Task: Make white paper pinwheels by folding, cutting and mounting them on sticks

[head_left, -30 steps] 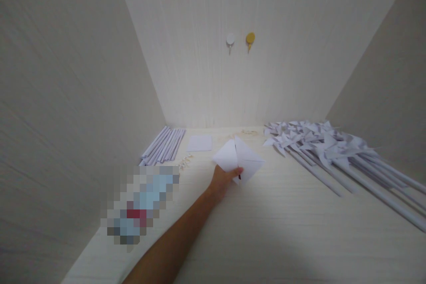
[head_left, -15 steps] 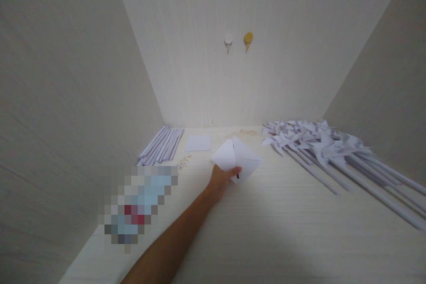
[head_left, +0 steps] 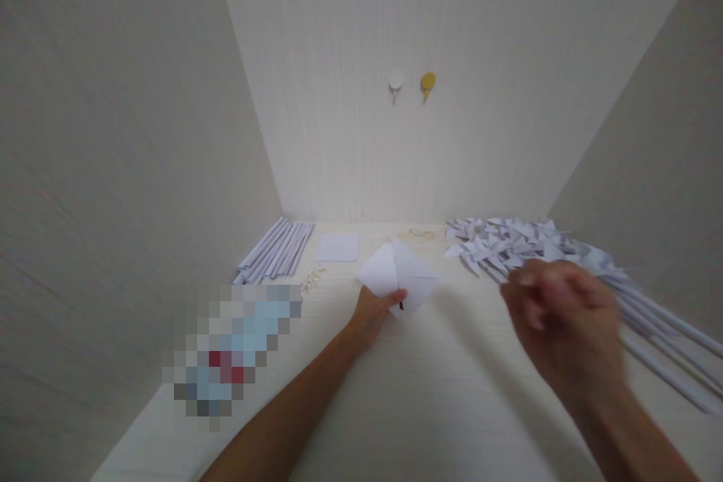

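My left hand (head_left: 373,312) grips a white square of paper (head_left: 416,280) at its near corner, with the thumb on top. Cuts run inward from the paper's corners, and a small dark mark shows beside the thumb. On the right, my right hand (head_left: 568,324) is raised above the table, apart from the paper. Its fingers are curled together and somewhat blurred; whether anything small is between them cannot be seen. Behind it lies a pile of white paper pinwheels (head_left: 508,237) on rolled paper sticks (head_left: 658,361).
Rolled paper tubes (head_left: 276,252) lie at the back left, beside a flat stack of paper (head_left: 337,248). Small pale pieces (head_left: 312,279) are scattered near a pixelated item (head_left: 242,346). More tiny bits (head_left: 421,232) lie at the back. Two hooks, white (head_left: 395,80) and yellow (head_left: 428,81), are on the wall.
My right hand has come into view from the lower right, over the pinwheel sticks. My left hand keeps its hold on the paper. The view has tilted slightly upward.
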